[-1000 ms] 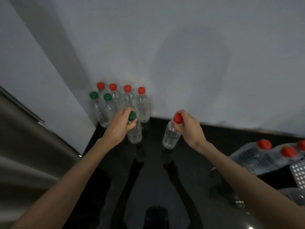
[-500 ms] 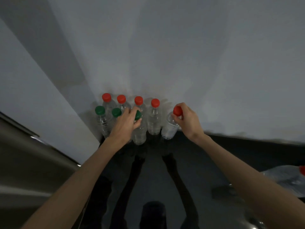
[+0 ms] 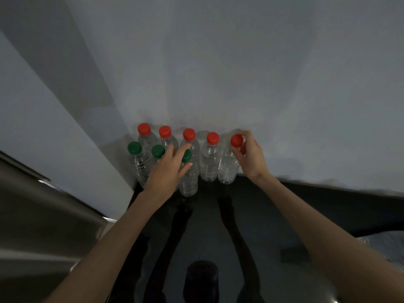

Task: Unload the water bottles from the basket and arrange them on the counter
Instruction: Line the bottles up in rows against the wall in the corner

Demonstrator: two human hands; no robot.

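- The right hand (image 3: 251, 159) pinched the red cap (image 3: 236, 140) of the end bottle (image 3: 228, 167), fingers closed around the cap, with the bottle standing on the counter (image 3: 273, 206) at the right end of the back row.
- The left hand (image 3: 167, 171) lay over the third green-capped bottle (image 3: 189, 180), fingers spread around its green cap (image 3: 187, 155) and touching it — whether they truly clamped it I could not tell.
- That bottle stood upright at the right end of the front row, just in front of the back row.
- Two more green-capped bottles (image 3: 140, 165) stood to its left in the same front row, the nearer one partly hidden behind the left hand.
- Behind them, four other red-capped bottles (image 3: 209, 159) stood upright in a line against the pale wall (image 3: 240, 73), close beside one another and beside the end bottle.
- All the bottles were clear and gathered in the far left corner of the dark, glossy counter.
- Both forearms were mirrored in the counter's surface.
- A grey surface (image 3: 43, 215) ran along the left of the counter; what it was could not be made out.
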